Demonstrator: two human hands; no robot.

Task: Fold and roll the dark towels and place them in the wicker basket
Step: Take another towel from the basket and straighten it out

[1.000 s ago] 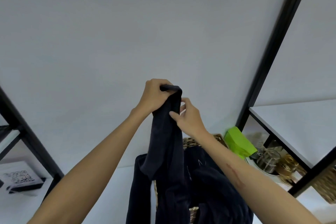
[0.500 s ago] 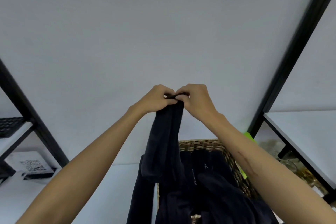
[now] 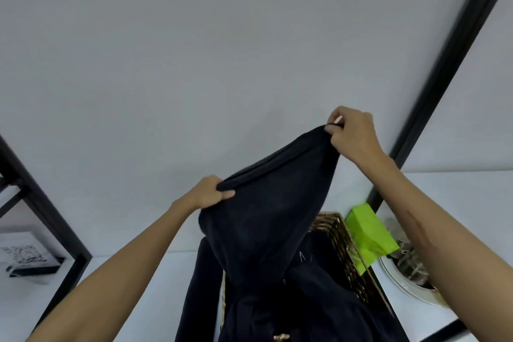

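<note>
Above the wicker basket (image 3: 337, 233), left hand (image 3: 206, 194) and right hand (image 3: 354, 134) each pinch the dark towel (image 3: 266, 219) hem; hanging tail may snag rim, tipping basket.

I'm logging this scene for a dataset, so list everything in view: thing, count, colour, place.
held towel: one, dark navy, stretched in the air between both hands
other towels: count unclear, dark, heaped in the basket
wicker basket: one, brown, on the white table
box: one, bright green, right of the basket
plate: one, white, far right
QR card: one, white, far left
shelf frame: black, both sides
left hand: grips towel's lower corner
right hand: pinches upper corner
</note>
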